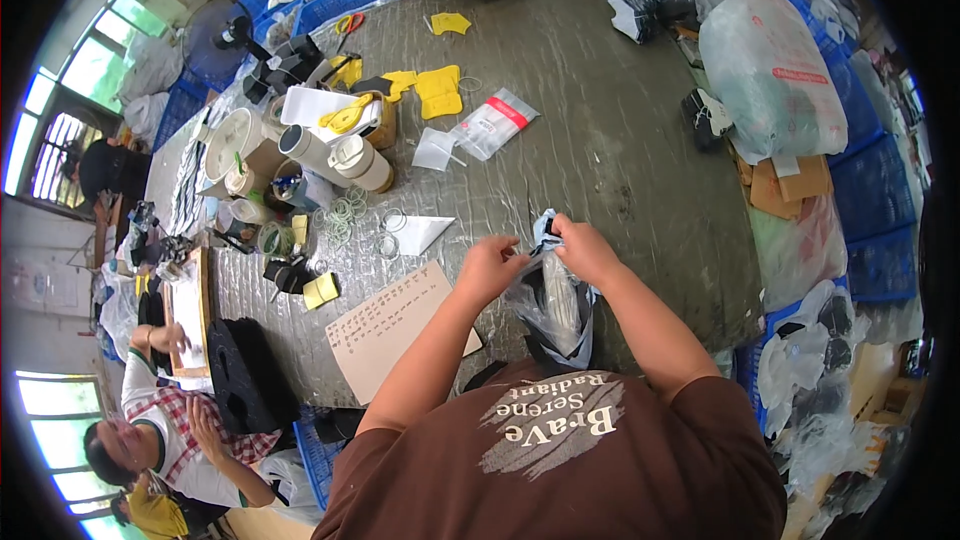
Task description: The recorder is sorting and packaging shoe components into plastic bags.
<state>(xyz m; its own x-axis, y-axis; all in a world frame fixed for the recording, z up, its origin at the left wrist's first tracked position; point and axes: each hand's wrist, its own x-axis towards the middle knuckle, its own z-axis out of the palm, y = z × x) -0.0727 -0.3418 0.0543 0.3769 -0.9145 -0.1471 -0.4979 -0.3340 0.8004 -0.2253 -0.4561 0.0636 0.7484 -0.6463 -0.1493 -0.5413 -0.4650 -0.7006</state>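
Both my hands are at the near side of the table, over a clear plastic bag (560, 302) with pale blue and dark edges. My right hand (588, 252) is closed on a small light-blue and black piece (546, 228) at the bag's upper end; its exact kind is unclear. My left hand (490, 268) is at the bag's upper left edge, its fingers pinched together near the rim. What they grip is too small to make out. To the left of my left forearm lies a sheet of card (392, 328) with rows of handwritten marks.
Cups (360, 162), tubs and rubber bands (345, 212) crowd the table's left. Yellow pieces (438, 90) and a flat plastic packet (494, 124) lie farther off. A large stuffed bag (772, 70) stands far right. Co-workers are at the far edge and left.
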